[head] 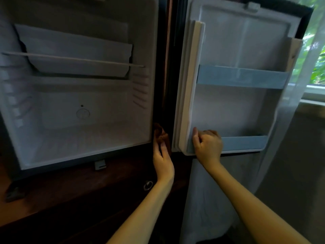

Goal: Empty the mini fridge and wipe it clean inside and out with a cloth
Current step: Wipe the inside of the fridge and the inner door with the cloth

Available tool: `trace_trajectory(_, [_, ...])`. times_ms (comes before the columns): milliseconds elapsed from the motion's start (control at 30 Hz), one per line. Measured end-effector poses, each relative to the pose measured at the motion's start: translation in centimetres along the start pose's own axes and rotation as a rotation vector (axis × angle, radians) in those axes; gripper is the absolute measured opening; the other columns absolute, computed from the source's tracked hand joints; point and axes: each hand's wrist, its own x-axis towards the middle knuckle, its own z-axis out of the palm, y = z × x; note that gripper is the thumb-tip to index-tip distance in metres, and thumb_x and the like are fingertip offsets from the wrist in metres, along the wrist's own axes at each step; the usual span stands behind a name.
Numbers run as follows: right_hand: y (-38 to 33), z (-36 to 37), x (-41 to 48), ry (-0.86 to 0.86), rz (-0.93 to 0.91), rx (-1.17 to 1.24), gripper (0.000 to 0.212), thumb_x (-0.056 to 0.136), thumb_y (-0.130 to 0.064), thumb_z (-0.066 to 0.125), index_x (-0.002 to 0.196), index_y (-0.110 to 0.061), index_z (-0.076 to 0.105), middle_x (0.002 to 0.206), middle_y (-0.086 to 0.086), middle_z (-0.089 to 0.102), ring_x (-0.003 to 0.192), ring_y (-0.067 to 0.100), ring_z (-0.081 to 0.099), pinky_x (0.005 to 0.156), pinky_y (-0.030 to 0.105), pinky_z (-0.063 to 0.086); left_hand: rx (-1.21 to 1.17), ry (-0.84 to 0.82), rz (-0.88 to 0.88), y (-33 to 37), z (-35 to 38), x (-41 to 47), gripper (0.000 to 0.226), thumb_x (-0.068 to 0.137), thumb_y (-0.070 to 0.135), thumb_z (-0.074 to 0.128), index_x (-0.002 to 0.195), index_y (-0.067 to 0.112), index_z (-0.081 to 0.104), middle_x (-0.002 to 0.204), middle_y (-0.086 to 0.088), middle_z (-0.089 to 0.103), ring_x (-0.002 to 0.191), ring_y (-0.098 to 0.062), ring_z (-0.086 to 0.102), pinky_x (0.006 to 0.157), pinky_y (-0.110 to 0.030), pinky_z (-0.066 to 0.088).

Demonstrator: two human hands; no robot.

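Mini fridge [79, 120]: one, with one door [246, 41].
Door shelves: two, an upper door shelf [242, 77] and a lower door shelf [244, 142].
Inside shelf [73, 59]: one.
Round fitting [83, 113] on back wall: one.
Cloth [161, 132]: one, brown.
Hands: two, left hand [162, 162] and right hand [207, 147].
Window [316, 59]: one.
Sheer curtain [211, 199]: one.

Looks like hotel rm or home: mini fridge [88, 95] built into dark wood cabinet [52, 199], sheer curtain [211, 199], window [318, 67] w/ greenery outside.
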Motion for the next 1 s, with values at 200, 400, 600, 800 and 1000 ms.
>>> trace_trajectory(200, [-0.3, -0.9, 0.0, -0.088, 0.008, 0.040, 0.053, 0.094, -0.027, 0.044, 0.045, -0.010, 0.049, 0.042, 0.008, 0.051, 0.039, 0.023, 0.047, 0.055, 0.025, 0.032, -0.049, 0.163, -0.125, -1.6, -0.5, -5.2, 0.045, 0.096, -0.005, 0.046, 0.137, 0.014, 0.048, 0.138, -0.003, 0.047, 0.127, -0.013, 0.045, 0.100, -0.013, 0.036])
trace_trajectory(400, [-0.9, -2.4, 0.5, -0.181, -0.031, 0.053, 0.045, 0.095, -0.033, 0.041, 0.051, -0.026, 0.038, 0.042, 0.002, 0.051, 0.037, 0.020, 0.047, 0.047, 0.014, 0.008, -0.449, 0.349, -0.528, -0.8, 0.4, -6.7, 0.040, 0.095, -0.006, 0.049, 0.132, 0.008, 0.051, 0.114, -0.009, 0.058, 0.110, -0.027, 0.057, 0.083, -0.033, 0.050])
trace_trajectory(600, [-1.9, -3.1, 0.4, -0.214, -0.070, -0.047, 0.049, 0.095, -0.035, 0.041, 0.055, -0.017, 0.063, 0.045, 0.002, 0.058, 0.038, 0.022, 0.052, 0.049, 0.020, 0.022, -0.346, 0.379, -0.289, 0.8, 1.4, -3.1, 0.034, 0.088, -0.009, 0.060, 0.121, -0.003, 0.061, 0.112, -0.015, 0.064, 0.104, -0.024, 0.061, 0.070, -0.011, 0.051])
trace_trajectory(800, [-3.4, -3.4, 0.3, -0.217, -0.059, -0.142, 0.049, 0.094, -0.036, 0.041, 0.054, -0.019, 0.064, 0.044, 0.002, 0.057, 0.037, 0.022, 0.052, 0.049, 0.019, 0.021, -0.617, 0.380, -0.579, 1.2, 0.8, -3.4, 0.033, 0.088, -0.008, 0.059, 0.118, 0.006, 0.062, 0.111, -0.017, 0.064, 0.097, -0.026, 0.062, 0.085, -0.032, 0.050])
trace_trajectory(1000, [-3.9, -4.5, 0.4, -0.330, -0.048, -0.131, 0.051, 0.094, -0.040, 0.034, 0.064, -0.017, 0.068, 0.050, 0.003, 0.061, 0.043, 0.025, 0.058, 0.048, 0.022, 0.024, -0.675, 0.346, -0.795, 0.7, 2.2, -6.2, 0.044, 0.090, -0.016, 0.048, 0.131, -0.002, 0.050, 0.122, -0.022, 0.058, 0.085, -0.022, 0.059, 0.064, -0.028, 0.051])
